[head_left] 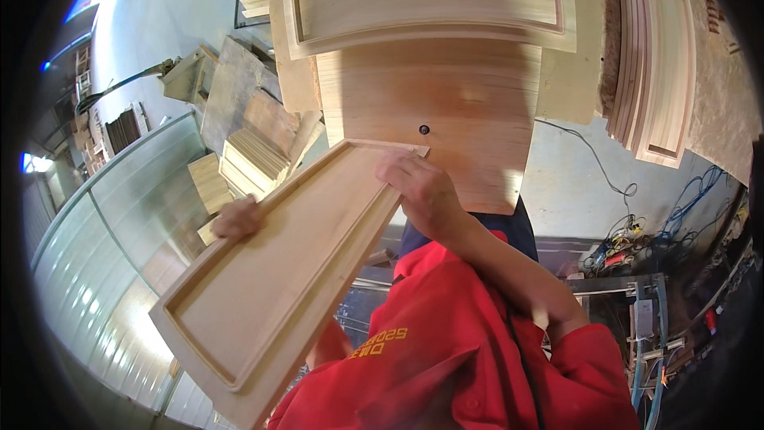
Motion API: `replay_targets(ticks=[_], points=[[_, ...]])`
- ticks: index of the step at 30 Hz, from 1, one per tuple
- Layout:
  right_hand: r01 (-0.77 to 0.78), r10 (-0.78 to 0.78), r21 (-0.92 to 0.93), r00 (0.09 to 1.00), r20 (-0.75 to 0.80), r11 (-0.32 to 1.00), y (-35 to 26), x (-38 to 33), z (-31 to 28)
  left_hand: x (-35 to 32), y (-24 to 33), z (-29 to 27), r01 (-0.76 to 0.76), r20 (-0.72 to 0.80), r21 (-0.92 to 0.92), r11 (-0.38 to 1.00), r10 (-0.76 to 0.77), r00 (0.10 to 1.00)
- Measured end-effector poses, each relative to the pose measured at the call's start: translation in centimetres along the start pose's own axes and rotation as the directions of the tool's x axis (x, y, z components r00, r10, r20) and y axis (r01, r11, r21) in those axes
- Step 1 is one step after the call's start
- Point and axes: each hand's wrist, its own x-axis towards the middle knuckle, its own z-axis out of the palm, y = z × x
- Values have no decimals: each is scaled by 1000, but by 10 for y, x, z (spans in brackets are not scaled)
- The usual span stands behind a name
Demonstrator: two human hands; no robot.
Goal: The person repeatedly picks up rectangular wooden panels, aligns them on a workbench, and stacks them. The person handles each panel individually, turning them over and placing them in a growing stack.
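Observation:
A pale wooden cabinet door panel (278, 255) with a raised frame and recessed middle is held tilted at my left front, its lower end close to my body. My left hand (237, 219), slightly blurred, is closed round the panel's far long edge, its forearm mostly hidden beneath the wood. At the panel's upper right corner, my right hand (422, 191) grips the edge with bent fingers. That corner sits just beside the near part of a plywood work board (430, 95), which has a small dark round knob (424, 130) in it.
Another framed panel (430, 0) lies across the board's far end. At the right stands a stack of similar panels (649, 56). Wood pieces (255, 155) are piled at the left beside a translucent corrugated sheet (119, 231). Cables (692, 207) trail over the floor at the right.

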Motion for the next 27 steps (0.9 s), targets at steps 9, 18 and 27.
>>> replay_targets(ticks=[9,18,27], points=[[11,-14,84,999,32,996,23,-2,2,34,-20,52,422,10,555,717,-513,858],[-4,-3,104,998,70,995,24,9,-1,42,-14,61,471,-84,644,603,-556,827],[5,-11,78,997,80,997,24,11,-11,56,-16,67,449,-39,639,624,-557,830]])
